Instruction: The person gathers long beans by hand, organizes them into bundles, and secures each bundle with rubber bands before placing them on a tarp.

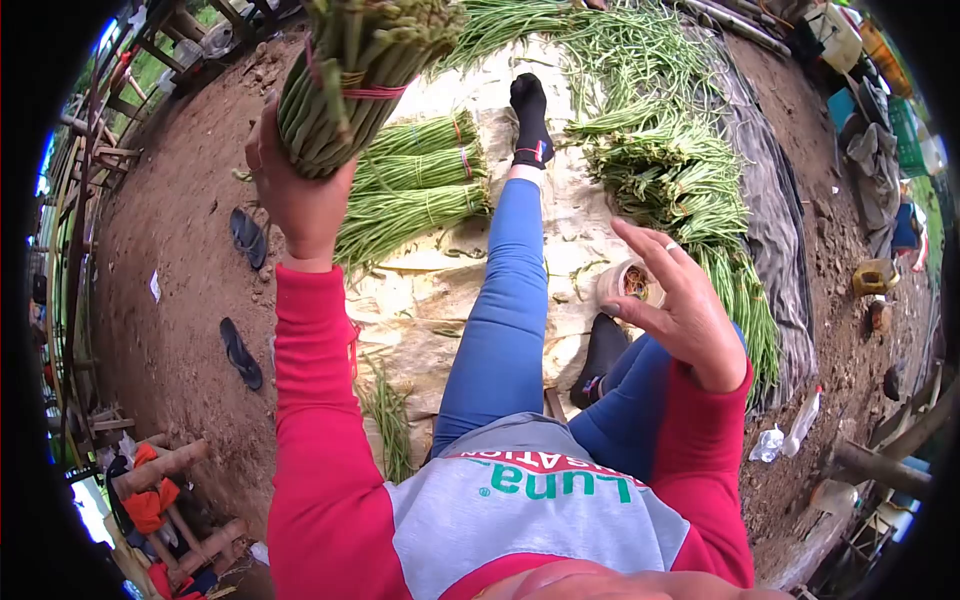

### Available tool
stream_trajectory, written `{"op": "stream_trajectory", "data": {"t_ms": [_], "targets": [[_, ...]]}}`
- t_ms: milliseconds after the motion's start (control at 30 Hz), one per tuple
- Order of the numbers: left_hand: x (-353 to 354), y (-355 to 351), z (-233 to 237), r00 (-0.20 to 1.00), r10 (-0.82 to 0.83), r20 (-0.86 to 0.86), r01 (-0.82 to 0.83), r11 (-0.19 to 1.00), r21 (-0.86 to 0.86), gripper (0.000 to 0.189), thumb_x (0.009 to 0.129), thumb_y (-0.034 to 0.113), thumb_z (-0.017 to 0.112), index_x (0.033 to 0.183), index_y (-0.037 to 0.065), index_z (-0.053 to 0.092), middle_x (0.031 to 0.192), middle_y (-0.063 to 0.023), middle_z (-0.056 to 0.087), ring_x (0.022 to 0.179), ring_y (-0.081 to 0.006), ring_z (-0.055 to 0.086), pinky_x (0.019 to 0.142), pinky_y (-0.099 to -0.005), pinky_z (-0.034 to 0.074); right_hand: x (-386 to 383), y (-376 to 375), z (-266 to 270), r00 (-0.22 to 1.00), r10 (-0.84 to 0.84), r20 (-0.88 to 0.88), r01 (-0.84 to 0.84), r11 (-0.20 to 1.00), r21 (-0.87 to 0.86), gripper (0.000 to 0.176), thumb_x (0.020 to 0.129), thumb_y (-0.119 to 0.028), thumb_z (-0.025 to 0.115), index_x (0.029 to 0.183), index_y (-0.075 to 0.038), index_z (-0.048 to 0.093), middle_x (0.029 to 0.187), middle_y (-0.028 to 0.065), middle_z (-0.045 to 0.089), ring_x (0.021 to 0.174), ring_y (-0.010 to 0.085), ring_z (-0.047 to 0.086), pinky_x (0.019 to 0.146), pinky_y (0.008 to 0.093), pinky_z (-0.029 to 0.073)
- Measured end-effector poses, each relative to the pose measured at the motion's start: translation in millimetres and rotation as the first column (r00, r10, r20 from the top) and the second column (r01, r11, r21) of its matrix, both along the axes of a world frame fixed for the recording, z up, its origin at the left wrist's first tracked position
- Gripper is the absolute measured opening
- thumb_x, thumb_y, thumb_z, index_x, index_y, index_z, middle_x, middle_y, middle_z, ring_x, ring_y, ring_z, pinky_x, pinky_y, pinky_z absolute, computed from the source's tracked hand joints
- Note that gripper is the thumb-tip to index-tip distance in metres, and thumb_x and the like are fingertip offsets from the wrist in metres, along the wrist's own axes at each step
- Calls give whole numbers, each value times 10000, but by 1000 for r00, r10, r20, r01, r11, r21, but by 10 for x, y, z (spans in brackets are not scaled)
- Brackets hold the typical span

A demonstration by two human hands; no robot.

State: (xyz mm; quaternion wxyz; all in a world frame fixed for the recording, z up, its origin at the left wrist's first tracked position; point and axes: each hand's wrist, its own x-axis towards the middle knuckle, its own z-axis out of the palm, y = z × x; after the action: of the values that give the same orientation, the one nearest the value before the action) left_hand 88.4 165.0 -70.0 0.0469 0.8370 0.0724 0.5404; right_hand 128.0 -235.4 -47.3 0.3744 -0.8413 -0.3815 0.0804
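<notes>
My left hand (300, 195) is raised at the upper left, wrapped round a thick bundle of green beans (335, 115) with a pink band near its top. Over my bent knee, my right hand (680, 300) has its fingers apart and holds nothing; a ring shows on one finger. Near it stands a small round tub (632, 283) with bands inside. Tied bean bundles (415, 170) lie on the pale sheet (400, 300) beside my stretched leg. Loose long beans (670, 185) are heaped on the right side of the sheet and across its far end.
Dark slippers (240, 355) lie on bare soil at the left. A dark tarp (780, 230) borders the right side. Beyond it are a yellow container (874, 277), a plastic bottle (803, 422) and crates. Wooden poles (160, 470) stand at the lower left.
</notes>
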Motion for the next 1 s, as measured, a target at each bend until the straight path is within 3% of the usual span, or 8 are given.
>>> {"op": "stream_trajectory", "data": {"t_ms": [267, 367, 433, 633, 700, 767, 800, 1000], "targets": [[1050, 1251, -1507, 858, 178, -483, -25, 952, 305, 1026, 633, 241, 875, 1501, 178, 332, 1461, -72, 419, 1389, -293, 366, 1152, -530, 292, 67, -118, -199, 998, 59, -29, -65, 970, -234, 608, 832, -272, 758, 1339, -15, 541, 1212, 213, 616, 1065, 395, 604, 905, 436, 504], [1113, 808, -2206, 201, 128, -971, -109, 988, 107, 1226, 638, 487, 872, 1585, 185, 155, 1636, -99, 183, 1519, -338, 123, 1191, -606, 146, 135, -62, -281, 991, 84, -105, -106, 969, -223, 614, 832, -279, 756, 1340, -12, 537, 1213, 204, 616, 1053, 391, 610, 900, 442, 503], [933, 221, -2384, -31, 5, -1000, -65, 998, 7, 1311, 600, 557, 873, 1598, 195, 103, 1661, -108, 92, 1524, -382, 52, 1193, -621, 81, 164, -35, -303, 992, 96, -78, -113, 961, -253, 624, 834, -290, 749, 1348, -16, 527, 1216, 193, 615, 1030, 381, 621, 893, 446, 501], [422, -340, -4118, 542, 143, -828, -97, 990, 107, 921, 788, 239, 736, 1567, 258, 245, 1660, -128, 91, 1517, -399, 85, 1171, -659, 55, 153, 67, -266, 971, 152, -187, -212, 909, -359, 625, 839, -275, 749, 1362, -23, 518, 1264, 199, 592, 1130, 386, 580, 963, 441, 476], [422, -266, -4283, 544, 331, -771, -238, 942, 237, 839, 830, 176, 650, 1564, 266, 254, 1661, -133, 86, 1514, -399, 101, 1163, -671, 56, 140, 65, -239, 957, 185, -225, -258, 897, -359, 631, 835, -286, 751, 1359, -22, 518, 1270, 190, 589, 1123, 379, 583, 957, 443, 476], [512, -210, -3911, 572, 122, -811, -318, 944, -83, 759, 881, 75, 503, 1565, 284, 250, 1663, -130, 91, 1513, -398, 118, 1153, -687, 56, 148, 27, -278, 959, 189, -209, -256, 895, -365, 652, 832, -306, 735, 1370, -23, 501, 1226, 181, 610, 1064, 365, 611, 928, 456, 484], [596, -144, -3852, 384, 262, -885, -363, 925, 116, 801, 855, 101, 557, 1569, 276, 240, 1663, -130, 93, 1515, -403, 107, 1133, -715, 41, 152, 0, -303, 965, 166, -202, -233, 897, -375, 667, 828, -312, 740, 1379, -24, 499, 1232, 186, 605, 1097, 363, 594, 960, 452, 469], [922, 96, -3587, 401, 45, -915, -347, 932, -106, 1073, 725, 172, 783, 1572, 376, 155, 1668, -93, -15, 1524, -389, -17, 1071, -797, 37, 212, -1, -300, 971, 78, -225, -176, 873, -455, 670, 824, -308, 748, 1378, -23, 501, 1236, 191, 601, 1121, 368, 584, 992, 447, 452]]}}
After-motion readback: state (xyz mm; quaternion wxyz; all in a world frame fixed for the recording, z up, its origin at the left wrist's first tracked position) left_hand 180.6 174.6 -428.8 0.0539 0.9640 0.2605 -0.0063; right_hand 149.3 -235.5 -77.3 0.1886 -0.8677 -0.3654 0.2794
